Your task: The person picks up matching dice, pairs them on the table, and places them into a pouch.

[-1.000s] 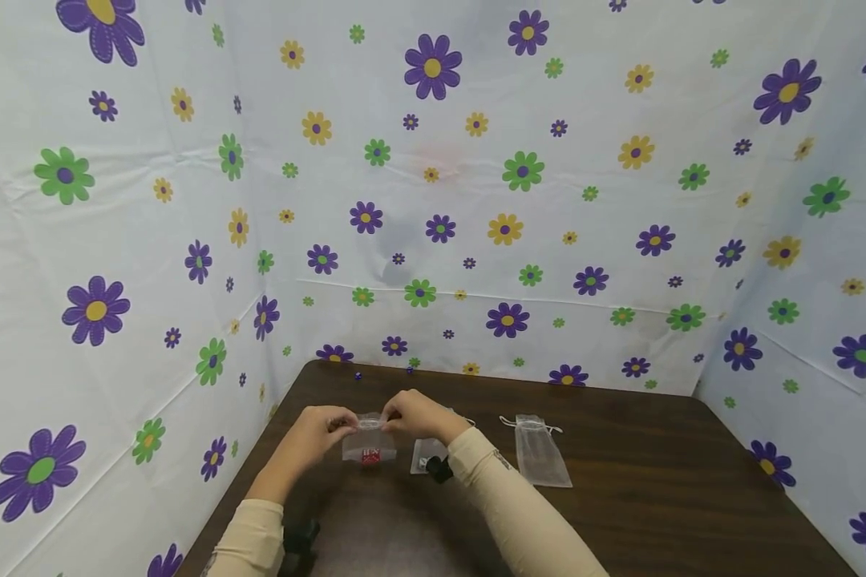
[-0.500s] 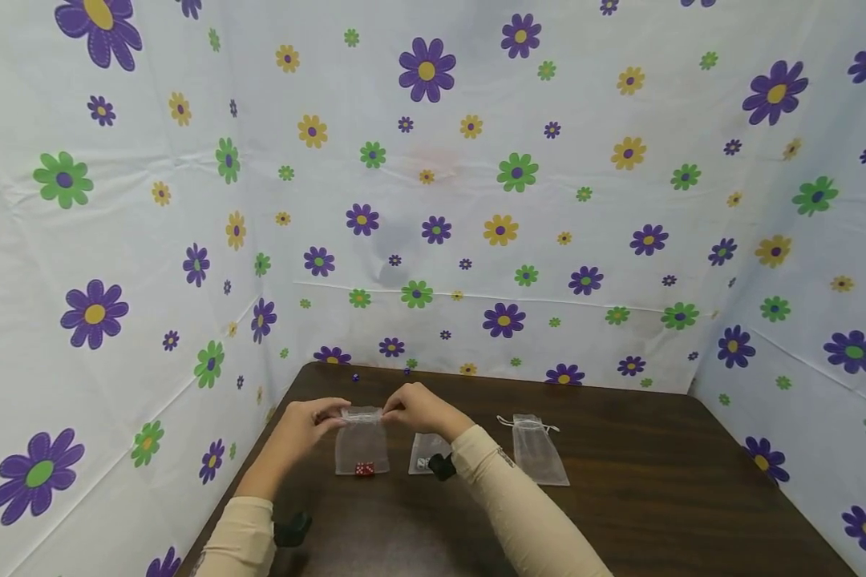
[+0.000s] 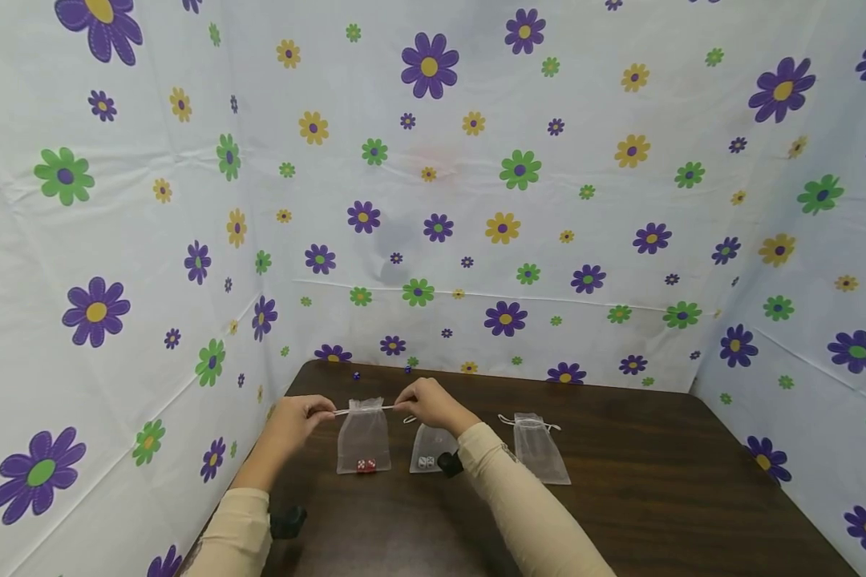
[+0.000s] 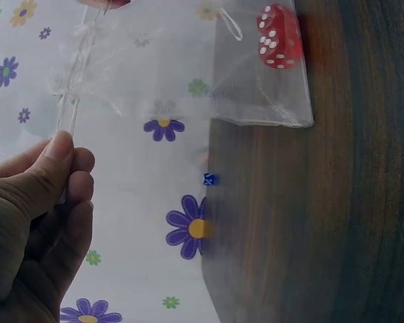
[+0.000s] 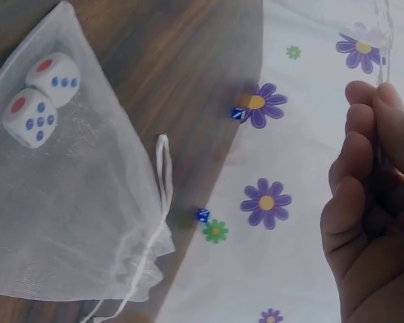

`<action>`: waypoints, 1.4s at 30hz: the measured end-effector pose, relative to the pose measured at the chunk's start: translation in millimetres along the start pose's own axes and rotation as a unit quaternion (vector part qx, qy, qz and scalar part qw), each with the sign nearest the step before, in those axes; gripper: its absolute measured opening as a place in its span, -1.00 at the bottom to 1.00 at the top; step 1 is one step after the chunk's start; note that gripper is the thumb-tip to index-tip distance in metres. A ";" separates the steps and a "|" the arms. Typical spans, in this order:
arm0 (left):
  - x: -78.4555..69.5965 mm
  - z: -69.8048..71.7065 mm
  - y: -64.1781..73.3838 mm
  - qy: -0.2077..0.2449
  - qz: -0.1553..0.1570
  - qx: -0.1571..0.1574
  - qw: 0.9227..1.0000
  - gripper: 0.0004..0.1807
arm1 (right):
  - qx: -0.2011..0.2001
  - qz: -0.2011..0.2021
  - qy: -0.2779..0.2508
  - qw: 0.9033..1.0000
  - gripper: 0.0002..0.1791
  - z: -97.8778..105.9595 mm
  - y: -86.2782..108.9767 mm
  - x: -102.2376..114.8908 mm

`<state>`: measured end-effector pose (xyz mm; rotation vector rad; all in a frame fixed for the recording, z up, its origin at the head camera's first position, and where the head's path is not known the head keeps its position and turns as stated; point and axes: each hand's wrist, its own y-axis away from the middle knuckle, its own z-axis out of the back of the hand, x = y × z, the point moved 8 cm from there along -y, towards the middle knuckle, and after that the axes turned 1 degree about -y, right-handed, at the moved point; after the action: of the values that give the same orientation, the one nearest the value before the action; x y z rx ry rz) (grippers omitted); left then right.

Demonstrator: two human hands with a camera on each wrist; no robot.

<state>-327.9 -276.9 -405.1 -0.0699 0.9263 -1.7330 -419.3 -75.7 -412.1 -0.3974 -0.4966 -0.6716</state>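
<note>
A sheer white drawstring bag (image 3: 363,439) hangs upright between the two hands, with red dice (image 4: 280,37) at its bottom. My left hand (image 3: 297,422) pinches the drawstring loop on the left side between thumb and fingers. On the other side my right hand (image 3: 433,405) pinches the opposite drawstring loop. The cord is stretched sideways and the bag's neck is gathered. Just right of it lies a second sheer bag (image 5: 87,202) holding two white dice (image 5: 42,99); in the head view the right forearm partly covers it.
A third sheer bag (image 3: 541,450) lies flat on the brown table (image 3: 664,481), right of the right forearm. Two blue dice, a left one (image 3: 357,376) and a right one (image 3: 407,370), sit near the table's back edge, before the flowered cloth (image 3: 584,200).
Both hands have moved from the bag's mouth out to its drawstring ends and apart. The cord now stretches to either side, and the bag hangs straighter, its dice low.
</note>
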 end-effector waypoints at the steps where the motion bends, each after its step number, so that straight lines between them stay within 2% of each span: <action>1: 1.4 -0.7 -0.2 -0.003 0.000 0.000 1.000 -0.89 | -0.002 -0.002 -0.002 1.000 -0.84 -0.2 -0.4 -1.6; 7: 6.0 -2.1 -0.2 -0.017 -0.007 0.001 1.000 -0.88 | -0.018 -0.011 0.005 1.000 -0.83 -1.3 -2.3 -13.9; 10: 10.1 -4.2 -0.1 -0.034 0.000 0.004 0.999 -0.89 | -0.018 -0.015 -0.001 1.000 -0.81 -3.4 -3.0 -22.2; 20: 31.6 -16.2 -0.1 -0.051 0.065 0.040 0.996 -0.94 | -0.026 -0.031 0.003 0.999 -0.80 -6.4 -5.8 -43.4; 31: 51.2 -34.0 1.4 -0.051 0.122 0.088 0.987 -0.94 | -0.026 -0.040 0.028 0.998 -0.80 -13.0 -6.2 -50.1; 35: 55.2 -39.6 2.7 -0.056 0.122 0.099 0.986 -0.97 | -0.024 -0.026 0.038 0.999 -0.78 -15.0 -7.0 -48.2; 42: 61.1 -43.9 6.1 -0.057 0.119 0.092 0.987 -0.79 | -0.010 -0.034 0.048 0.998 -0.70 -19.5 -2.7 -57.1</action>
<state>-367.5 -304.7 -463.0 0.0601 0.6585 -1.5671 -453.7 -59.5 -459.0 -0.3667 -0.4138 -0.7579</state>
